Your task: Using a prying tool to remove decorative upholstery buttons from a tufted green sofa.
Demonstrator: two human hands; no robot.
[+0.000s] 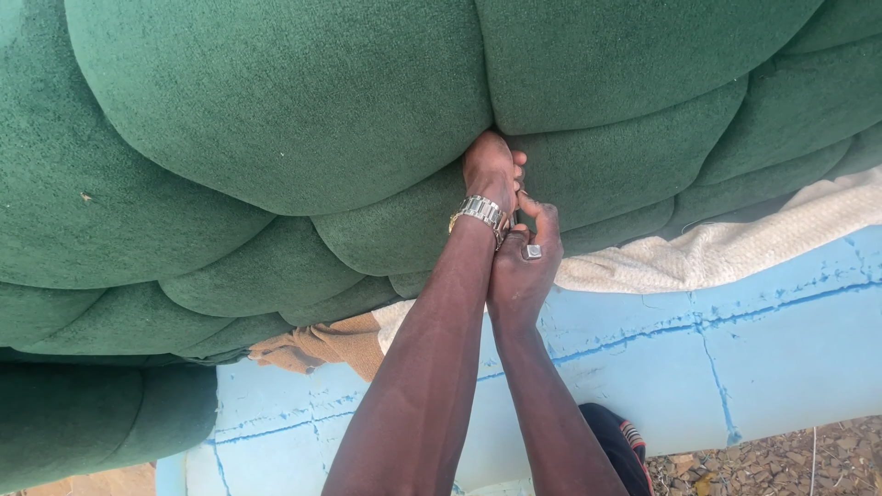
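My left hand (491, 165), with a metal watch on its wrist, is pushed into the deep crease where several puffs of green tufted upholstery (276, 110) meet. Its fingertips are buried in the fold and seem to pinch the fabric. Just below it, my right hand (524, 266), wearing a square ring, touches the left wrist with its fingers curled up toward the same crease. Something thin and dark shows between its fingers, but I cannot tell whether it is an object or a shadow.
Under the green cover lie a cream woven cloth (735, 243) and a brown burlap edge (317, 347). Below them is a light blue foam base (781, 349) with darker blue lines. Gravel ground (763, 464) shows at the bottom right.
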